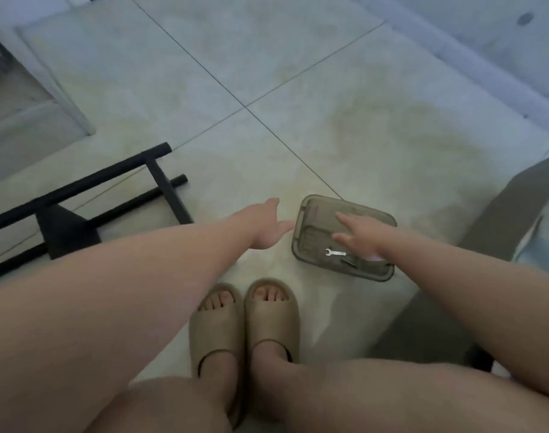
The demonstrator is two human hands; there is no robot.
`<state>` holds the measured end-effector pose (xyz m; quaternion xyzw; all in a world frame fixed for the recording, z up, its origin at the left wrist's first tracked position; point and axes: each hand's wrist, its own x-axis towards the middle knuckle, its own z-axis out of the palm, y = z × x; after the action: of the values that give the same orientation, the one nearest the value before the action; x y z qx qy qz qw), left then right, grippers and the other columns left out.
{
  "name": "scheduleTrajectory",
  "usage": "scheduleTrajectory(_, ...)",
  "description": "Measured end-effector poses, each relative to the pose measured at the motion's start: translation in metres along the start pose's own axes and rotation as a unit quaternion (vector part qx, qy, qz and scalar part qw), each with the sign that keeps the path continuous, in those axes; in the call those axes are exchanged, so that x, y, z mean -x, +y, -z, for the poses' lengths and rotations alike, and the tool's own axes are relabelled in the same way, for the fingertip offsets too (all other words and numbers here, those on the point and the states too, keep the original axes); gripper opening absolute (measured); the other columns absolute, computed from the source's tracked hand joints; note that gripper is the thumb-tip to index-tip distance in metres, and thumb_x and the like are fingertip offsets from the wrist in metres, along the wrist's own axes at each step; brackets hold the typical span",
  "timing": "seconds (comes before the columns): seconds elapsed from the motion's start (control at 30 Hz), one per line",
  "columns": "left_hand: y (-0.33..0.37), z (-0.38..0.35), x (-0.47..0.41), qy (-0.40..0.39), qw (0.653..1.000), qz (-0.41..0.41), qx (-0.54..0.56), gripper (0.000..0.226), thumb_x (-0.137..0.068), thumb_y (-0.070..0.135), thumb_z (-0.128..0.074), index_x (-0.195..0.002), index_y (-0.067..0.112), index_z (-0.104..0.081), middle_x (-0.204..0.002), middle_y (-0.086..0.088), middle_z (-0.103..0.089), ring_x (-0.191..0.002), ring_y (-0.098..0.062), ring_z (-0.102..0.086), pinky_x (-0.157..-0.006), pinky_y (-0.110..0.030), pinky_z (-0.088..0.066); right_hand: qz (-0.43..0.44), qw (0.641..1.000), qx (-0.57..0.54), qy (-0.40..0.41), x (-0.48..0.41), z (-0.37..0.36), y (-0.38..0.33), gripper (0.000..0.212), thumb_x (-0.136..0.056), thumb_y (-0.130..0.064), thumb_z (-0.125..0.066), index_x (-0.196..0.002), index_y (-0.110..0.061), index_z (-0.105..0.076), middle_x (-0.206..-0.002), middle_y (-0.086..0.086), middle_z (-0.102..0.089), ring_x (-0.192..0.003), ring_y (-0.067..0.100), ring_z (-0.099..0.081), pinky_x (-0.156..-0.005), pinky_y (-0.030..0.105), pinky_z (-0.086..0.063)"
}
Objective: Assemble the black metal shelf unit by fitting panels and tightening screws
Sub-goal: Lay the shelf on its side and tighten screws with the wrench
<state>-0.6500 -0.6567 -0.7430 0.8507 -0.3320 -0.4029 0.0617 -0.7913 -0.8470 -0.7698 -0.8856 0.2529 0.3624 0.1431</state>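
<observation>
A black metal shelf frame of round tubes lies on the tiled floor at the left. A shallow dark translucent tray sits on the floor right of centre; a small silver wrench and a dark small part lie in it. My right hand reaches over the tray with fingers spread, above the wrench, holding nothing. My left hand is stretched out just left of the tray with fingers straight, holding nothing. The picture is blurred.
My two feet in tan slide sandals stand together on the floor just in front of the tray. A grey seat or bench edge runs along the right. A wall base and a pale cabinet stand at the far left.
</observation>
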Motion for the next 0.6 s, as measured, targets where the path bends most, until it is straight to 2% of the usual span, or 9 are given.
scheduleTrajectory(0.1,-0.002,-0.035,-0.036,-0.063,0.996,0.01,0.055,0.076,-0.102,0.055,-0.038,-0.159,0.012,-0.013,-0.163,-0.01,-0.027,-0.147,-0.03,-0.03,-0.113,-0.036,-0.027,-0.008,0.999,-0.019,-0.05,-0.029,-0.031,0.011,0.067,-0.107,-0.049,-0.04,-0.163,-0.025,-0.014,-0.168,0.006,-0.02,-0.153,0.026,-0.023,-0.119,0.03,-0.021)
scheduleTrajectory(0.2,-0.003,-0.064,-0.066,-0.066,0.992,-0.009,0.105,0.07,-0.102,0.052,-0.041,-0.156,0.009,-0.026,-0.155,-0.013,-0.04,-0.141,-0.031,-0.04,-0.107,-0.033,-0.033,-0.018,0.999,-0.012,-0.05,-0.053,-0.054,0.025,0.063,-0.107,-0.043,-0.043,-0.162,-0.027,-0.019,-0.165,0.006,-0.03,-0.149,0.027,-0.031,-0.115,0.031,-0.028)
scheduleTrajectory(0.3,-0.006,-0.08,-0.086,-0.016,0.989,-0.025,0.148,0.052,-0.102,0.046,-0.044,-0.14,0.01,-0.045,-0.126,-0.015,-0.063,-0.116,-0.032,-0.057,-0.085,-0.033,-0.04,-0.035,0.998,0.05,-0.036,-0.071,-0.066,0.039,0.053,-0.103,-0.037,-0.05,-0.154,-0.027,-0.037,-0.154,0.008,-0.046,-0.138,0.03,-0.046,-0.108,0.039,-0.041)
scheduleTrajectory(0.37,-0.009,-0.086,-0.093,0.017,0.987,-0.037,0.157,0.037,-0.103,0.041,-0.045,-0.125,0.012,-0.051,-0.105,-0.011,-0.066,-0.104,-0.031,-0.06,-0.075,-0.032,-0.034,-0.033,0.992,0.122,-0.03,-0.081,-0.074,0.044,0.036,-0.099,-0.034,-0.054,-0.133,-0.024,-0.055,-0.138,0.008,-0.059,-0.125,0.03,-0.057,-0.095,0.037,-0.046)
scheduleTrajectory(0.47,-0.015,-0.093,-0.096,0.033,0.98,-0.039,0.191,0.023,-0.102,0.04,-0.046,-0.099,0.018,-0.05,-0.088,-0.003,-0.06,-0.088,-0.029,-0.062,-0.065,-0.034,-0.034,-0.026,0.981,0.189,-0.028,-0.092,-0.087,0.044,0.027,-0.096,-0.03,-0.057,-0.121,-0.021,-0.062,-0.125,0.007,-0.065,-0.113,0.029,-0.064,-0.076,0.031,-0.042)
scheduleTrajectory(0.53,-0.016,-0.097,-0.095,0.033,0.976,-0.035,0.213,0.024,-0.103,0.041,-0.044,-0.087,0.023,-0.045,-0.084,-0.002,-0.06,-0.081,-0.026,-0.062,-0.059,-0.033,-0.035,-0.029,0.979,0.2,-0.021,-0.099,-0.094,0.045,0.027,-0.096,-0.026,-0.056,-0.122,-0.022,-0.062,-0.123,0.007,-0.065,-0.109,0.029,-0.065,-0.071,0.03,-0.039)
scheduleTrajectory(0.6,-0.015,-0.099,-0.095,0.032,0.973,-0.034,0.228,0.025,-0.103,0.04,-0.043,-0.083,0.025,-0.042,-0.083,-0.004,-0.062,-0.08,-0.025,-0.062,-0.062,-0.034,-0.038,-0.031,0.979,0.2,-0.011,-0.104,-0.098,0.047,0.027,-0.097,-0.024,-0.055,-0.122,-0.021,-0.061,-0.123,0.008,-0.065,-0.109,0.03,-0.066,-0.07,0.03,-0.039)
